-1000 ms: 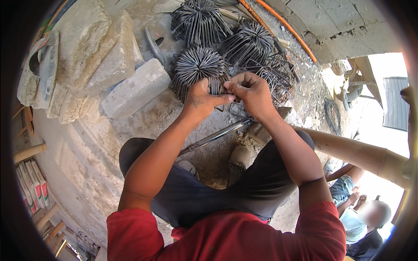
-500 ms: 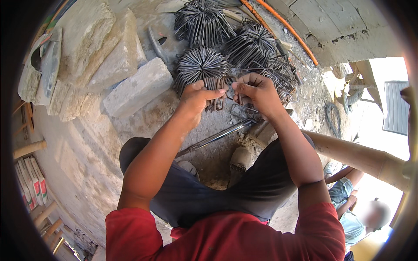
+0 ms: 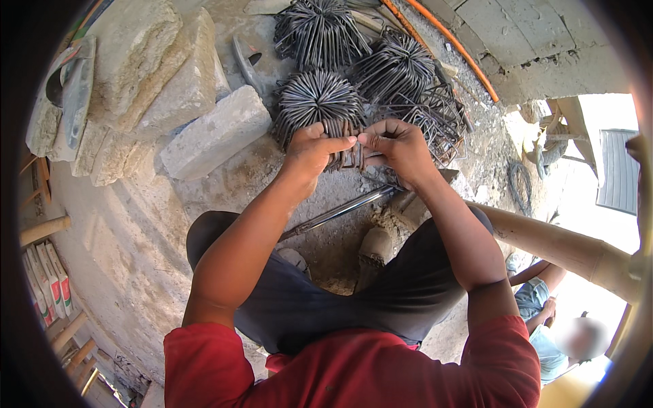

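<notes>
My left hand [image 3: 306, 153] is closed around several bent steel stirrups [image 3: 335, 160], its thumb lying across their top. Beside it, my right hand [image 3: 403, 151] pinches at the right side of the same stirrups, fingertips meeting my left thumb tip. Whether a separate stirrup sits in that pinch is partly hidden by the fingers. Just beyond my hands stands a round bundle of stirrups [image 3: 317, 98], fanned out from its middle. Two similar bundles stand farther off, a far bundle [image 3: 320, 30] and a right bundle [image 3: 394, 66]. Loose stirrups [image 3: 435, 126] lie tangled past my right hand.
A shiny metal bar [image 3: 340, 212] lies on the ground before my knees. On the left are a concrete block [image 3: 218, 132] and broken slabs [image 3: 136, 61]. An orange pipe [image 3: 462, 51] runs at the far right. A thick pole [image 3: 558, 238] and a seated person [image 3: 551, 326] are at right.
My right hand has moved slightly left, closing the small gap between it and my left hand. My left hand keeps its hold on the stirrups.
</notes>
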The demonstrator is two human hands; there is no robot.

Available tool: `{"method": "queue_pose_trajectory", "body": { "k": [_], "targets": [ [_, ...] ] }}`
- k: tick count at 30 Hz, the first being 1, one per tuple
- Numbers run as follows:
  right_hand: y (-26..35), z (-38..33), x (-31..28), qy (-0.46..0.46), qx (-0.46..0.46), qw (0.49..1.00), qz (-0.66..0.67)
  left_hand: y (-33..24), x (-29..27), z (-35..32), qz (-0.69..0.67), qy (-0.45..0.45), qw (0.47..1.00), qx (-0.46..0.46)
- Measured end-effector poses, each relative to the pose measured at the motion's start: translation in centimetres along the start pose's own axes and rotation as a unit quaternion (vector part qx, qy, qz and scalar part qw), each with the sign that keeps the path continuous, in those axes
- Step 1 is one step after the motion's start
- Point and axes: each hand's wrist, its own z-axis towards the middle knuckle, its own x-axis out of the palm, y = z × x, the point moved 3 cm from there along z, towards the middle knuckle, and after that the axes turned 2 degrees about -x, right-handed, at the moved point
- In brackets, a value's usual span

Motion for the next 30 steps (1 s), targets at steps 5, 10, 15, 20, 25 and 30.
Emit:
{"method": "queue_pose_trajectory", "body": {
  "k": [5, 10, 15, 20, 25, 30],
  "targets": [
    [-0.1, 0.1, -0.2, 0.001, -0.002, 0.999, 0.038, -0.3, 0.3, -0.2, 0.002, 0.020, 1.000, -0.011],
    [-0.6, 0.5, -0.1, 0.014, -0.004, 1.000, 0.022, 0.3, 0.2, -0.1, 0.028, 0.032, 0.999, -0.018],
    [-0.6, 0.5, -0.1, 0.003, 0.018, 1.000, -0.017, 0.7, 0.1, 0.1, -0.001, 0.045, 0.999, -0.026],
    [0.0, 0.5, -0.3, 0.000, 0.034, 0.999, 0.013, 0.0, 0.3, -0.3, -0.042, 0.072, 0.997, -0.001],
    [0.3, 0.5, -0.5, 0.011, 0.050, 0.997, 0.056, -0.9, 0.6, -0.5, -0.054, 0.101, 0.993, 0.016],
    [0.2, 0.6, -0.4, 0.029, 0.061, 0.996, 0.051, -1.0, 0.4, -0.4, -0.044, 0.117, 0.992, 0.021]
  ]
}}
